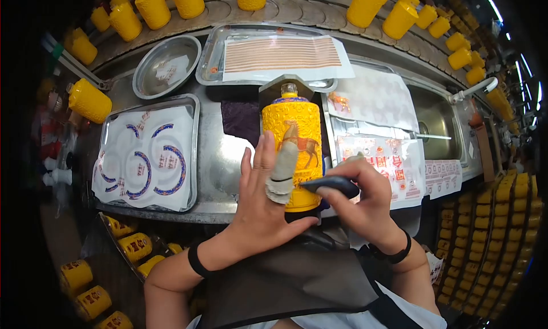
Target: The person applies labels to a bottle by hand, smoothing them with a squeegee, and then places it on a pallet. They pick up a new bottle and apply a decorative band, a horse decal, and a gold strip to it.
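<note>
A yellow embossed bottle [311, 115] with a brown horse picture and a blue patterned collar lies in front of me, its neck pointing away, in a dark holder [305, 88]. My left hand [260, 195] rests along its left side, fingers stretched out, one finger wrapped in a pale grey cover [283, 166] that touches the bottle. In my right hand [365, 197] is a dark scraper-like tool [337, 185], gripped between thumb and fingers. Its pointed tip meets the lower part of the bottle, near some lettering.
To the left, a metal tray [195, 152] carries a sheet of curved blue decals, with a round metal bowl [138, 77] behind. A striped sheet [285, 55] lies on the back tray. Red-printed sheets [379, 166] and a sink [442, 135] are right. Yellow bottles [153, 8] line the conveyor.
</note>
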Demonstrator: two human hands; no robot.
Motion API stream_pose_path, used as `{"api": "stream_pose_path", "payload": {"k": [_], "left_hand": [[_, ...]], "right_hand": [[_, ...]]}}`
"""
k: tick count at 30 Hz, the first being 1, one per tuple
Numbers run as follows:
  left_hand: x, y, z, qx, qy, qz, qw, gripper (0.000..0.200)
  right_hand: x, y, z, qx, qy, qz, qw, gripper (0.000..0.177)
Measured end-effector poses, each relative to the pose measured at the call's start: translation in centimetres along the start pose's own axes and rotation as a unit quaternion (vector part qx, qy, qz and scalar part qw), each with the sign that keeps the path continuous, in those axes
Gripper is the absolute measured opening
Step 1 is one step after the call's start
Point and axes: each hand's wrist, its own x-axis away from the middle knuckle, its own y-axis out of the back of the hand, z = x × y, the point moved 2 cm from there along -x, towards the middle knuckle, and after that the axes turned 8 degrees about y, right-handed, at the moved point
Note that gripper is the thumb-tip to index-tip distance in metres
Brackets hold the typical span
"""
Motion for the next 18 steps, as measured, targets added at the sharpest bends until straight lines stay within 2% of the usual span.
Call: {"api": "stream_pose_path", "payload": {"k": [1, 2, 4, 5, 8, 10, 12, 16, 17, 18], "left_hand": [[-0.5, -0.3, -0.2, -0.032, 0.005, -0.009, 0.999, 0.117], [-0.6, -0.4, 0.0, -0.002, 0.008, -0.019, 1.0, 0.118], [-0.4, -0.9, 0.7, 0.059, 0.01, -0.031, 0.998, 0.118], [0.0, -1.0, 1.3, 0.111, 0.049, 0.0, 0.993, 0.12], [0.4, 0.0, 2.6, 0.185, 0.031, 0.045, 0.981, 0.124], [0.9, -0.1, 4.3, 0.171, 0.05, 0.085, 0.98, 0.127], [0.8, 0.2, 4.9, 0.164, 0.075, 0.129, 0.975, 0.128], [-2.0, 3.7, 6.0, 0.191, 0.106, 0.068, 0.973, 0.094], [-3.4, 4.3, 6.3, 0.229, 0.157, -0.054, 0.959, 0.061], [-5.0, 5.1, 6.7, 0.277, 0.204, -0.125, 0.931, 0.042]], "right_hand": [[0.1, 0.7, -1.1, -0.035, -0.073, -0.033, 0.996, 0.021], [0.2, 1.2, -1.7, -0.116, -0.132, -0.076, 0.981, 0.025], [0.5, 2.7, -3.2, -0.19, -0.177, -0.124, 0.958, 0.028], [0.2, 3.4, -3.6, -0.191, -0.181, -0.135, 0.955, 0.028], [-0.7, 5.0, -6.1, -0.209, -0.212, -0.135, 0.945, 0.02], [-2.0, 6.4, -8.2, -0.246, -0.243, -0.104, 0.932, 0.015], [-4.4, 7.1, -8.0, -0.225, -0.236, -0.115, 0.938, 0.016], [-8.9, 7.8, -7.8, -0.131, -0.233, -0.08, 0.96, 0.022], [-9.6, 7.7, -8.4, -0.124, -0.228, -0.086, 0.962, 0.02], [-10.5, 7.5, -9.4, -0.115, -0.222, -0.091, 0.964, 0.018]]}}
